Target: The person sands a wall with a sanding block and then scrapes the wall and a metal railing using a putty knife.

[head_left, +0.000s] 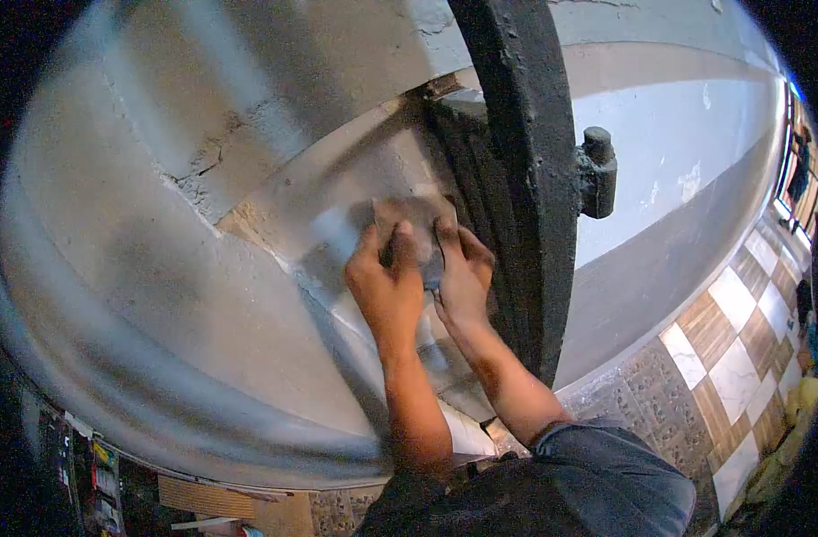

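Between my two hands is a thin, flat greyish-brown sheet [420,215], slightly blurred, with straight edges; it looks like sandpaper, but its kind is not certain. My left hand [387,285] grips its left side, thumb on the near face. From the right, my right hand [464,279] pinches it with bent fingers. Both hands are in front of the pale plastered wall recess [328,192], just left of the dark metal frame [532,179]. Whether the sheet touches the wall cannot be made out.
A hinge-like metal piece [597,174] sticks out from the frame's right side. Cracked plaster [203,170] marks the left wall. Checkered floor tiles [736,380] lie at lower right. Shelved items [105,483] and a brown ridged board [205,498] are at lower left.
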Motion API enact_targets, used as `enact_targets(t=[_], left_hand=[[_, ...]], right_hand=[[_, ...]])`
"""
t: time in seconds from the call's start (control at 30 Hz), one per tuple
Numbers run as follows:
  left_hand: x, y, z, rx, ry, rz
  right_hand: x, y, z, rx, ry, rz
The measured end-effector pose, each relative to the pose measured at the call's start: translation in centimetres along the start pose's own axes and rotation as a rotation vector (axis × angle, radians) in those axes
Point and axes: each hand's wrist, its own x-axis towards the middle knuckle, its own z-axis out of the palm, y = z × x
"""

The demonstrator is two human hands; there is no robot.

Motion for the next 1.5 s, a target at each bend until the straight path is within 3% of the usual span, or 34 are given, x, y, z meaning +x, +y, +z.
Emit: enact_targets(t=[0.17,0.23,0.37,0.5,0.67,0.77,0.83,0.9,0.97,1.0,1.23,1.3,1.43,1.5], left_hand=[[1.0,-0.1,0.2,-0.008,-0.012,0.030],[2.5,0.6,-0.1,0.038,-0.107,0.027],[0.2,1.0,-0.1,-0.005,-0.010,0.046],[0.6,0.5,-0.3,0.007,-0.035,-0.051],[-0.1,1.2,-0.4,-0.054,0.005,-0.083],[-3.1,0.1,-0.9,0.016,-0.052,-0.127],[-3.0,0.2,-0.9,0.058,-0.130,-0.177],[-2.6,0.3,-1.3,0.055,-0.162,-0.187],[-1.8,0.0,-1.2,0.142,-0.103,-0.134],[-1.1,0.4,-1.4,0.067,-0.125,-0.142],[-2.1,-1.2,0.1,0.007,-0.092,-0.095],[-1.3,-0.7,0.5,-0.031,-0.052,-0.063],[-2.2,-0.6,-0.1,0.073,-0.042,-0.055],[-2.3,-1.6,0.1,0.121,-0.011,-0.022]], right_hand=[[0.3,-2.1,1.5,-0.089,0.117,0.022],[0.8,-1.1,1.2,-0.044,0.103,0.049],[-1.0,-0.1,0.1,-0.040,0.133,0.077],[-0.1,-0.4,0.4,-0.105,0.068,-0.005],[-0.6,-1.9,0.1,-0.097,-0.008,0.077],[-3.3,-0.3,-2.8,-0.249,0.079,0.063],[-5.1,-2.0,-4.2,-0.198,-0.136,0.510],[-4.4,-1.7,-3.2,-0.236,-0.036,0.580],[-3.0,-0.4,-2.0,-0.177,-0.091,0.081],[-2.8,0.3,-1.5,-0.243,-0.032,0.037],[-2.7,0.0,-3.1,-0.330,-0.037,0.013],[-0.8,0.1,-2.1,-0.233,-0.081,-0.099],[-2.6,0.2,-2.5,-0.190,-0.043,0.046],[-2.7,1.0,-2.7,-0.270,-0.049,-0.091]])
